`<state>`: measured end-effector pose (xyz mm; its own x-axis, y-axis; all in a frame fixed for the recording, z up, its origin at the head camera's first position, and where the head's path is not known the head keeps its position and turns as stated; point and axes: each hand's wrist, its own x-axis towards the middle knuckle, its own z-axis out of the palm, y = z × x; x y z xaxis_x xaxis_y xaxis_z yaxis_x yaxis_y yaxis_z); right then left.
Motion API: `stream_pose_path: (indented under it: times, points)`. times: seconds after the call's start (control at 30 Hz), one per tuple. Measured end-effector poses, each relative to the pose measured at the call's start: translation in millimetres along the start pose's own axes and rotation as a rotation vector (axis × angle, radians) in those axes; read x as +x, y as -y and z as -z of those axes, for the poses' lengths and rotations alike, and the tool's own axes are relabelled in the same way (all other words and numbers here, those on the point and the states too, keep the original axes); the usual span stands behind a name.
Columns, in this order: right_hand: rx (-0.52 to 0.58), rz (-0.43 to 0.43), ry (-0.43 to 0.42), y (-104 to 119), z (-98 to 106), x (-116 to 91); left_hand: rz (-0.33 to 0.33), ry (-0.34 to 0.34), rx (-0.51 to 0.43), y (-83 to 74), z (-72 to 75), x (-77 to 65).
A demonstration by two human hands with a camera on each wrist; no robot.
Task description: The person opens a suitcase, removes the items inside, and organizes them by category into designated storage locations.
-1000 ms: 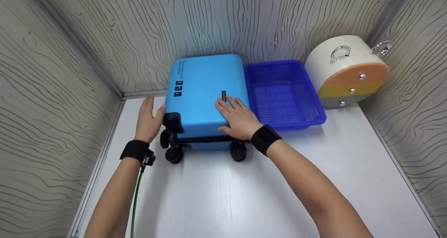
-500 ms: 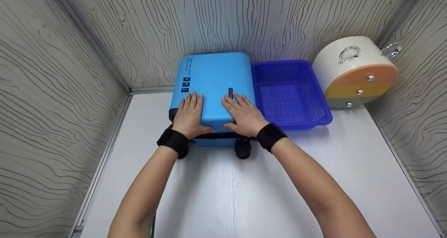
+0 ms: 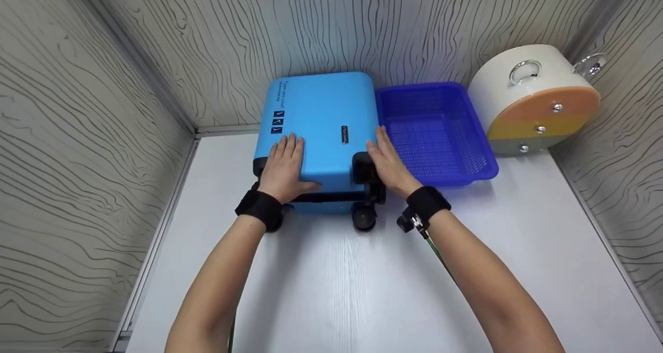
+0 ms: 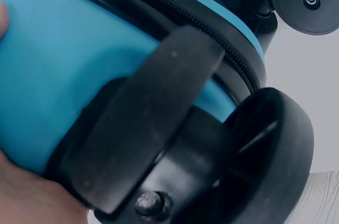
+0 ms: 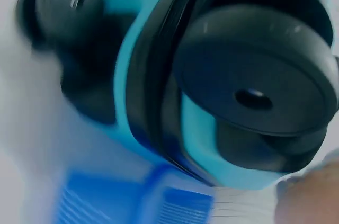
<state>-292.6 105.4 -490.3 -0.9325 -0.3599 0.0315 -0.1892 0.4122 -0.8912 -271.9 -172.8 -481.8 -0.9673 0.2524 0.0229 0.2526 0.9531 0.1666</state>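
A light blue suitcase point(image 3: 321, 104) lies on its side, with its black wheels point(image 3: 364, 218) toward the front. My left hand point(image 3: 284, 171) rests on its upper face near the front left corner, fingers straight and thumb spread along the front edge. Beside the front right corner is my right hand point(image 3: 392, 166), fingers extended along the suitcase's right side. In the left wrist view, a large double wheel point(image 4: 143, 123) hides much of the corner. The right wrist view shows another wheel point(image 5: 259, 70), the black zipper seam and part of my right hand point(image 5: 312, 197).
A blue plastic basket point(image 3: 484, 172) stands directly right of the suitcase. Farther right, a white drum-shaped box point(image 3: 507, 83) with a striped front and metal rings leans near the corner. Patterned walls point(image 3: 207, 42) enclose the white tabletop point(image 3: 321, 285) at the back and sides.
My left hand has moved from beside the suitcase's left corner onto its upper face. My right hand has slid off the upper face to the right side. The suitcase looks unmoved.
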Motion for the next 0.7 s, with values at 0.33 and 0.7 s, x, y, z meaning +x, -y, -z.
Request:
stream_pose_path:
  times: [0.33,0.7]
  points:
    - [0.304,-0.231,-0.048,-8,-3,-8,0.001,-0.012,-0.055,0.3,1.1,0.0]
    - [0.606,-0.196,-0.040,17,0,-7,0.011,-0.039,-0.197,15.5,11.9,-3.3]
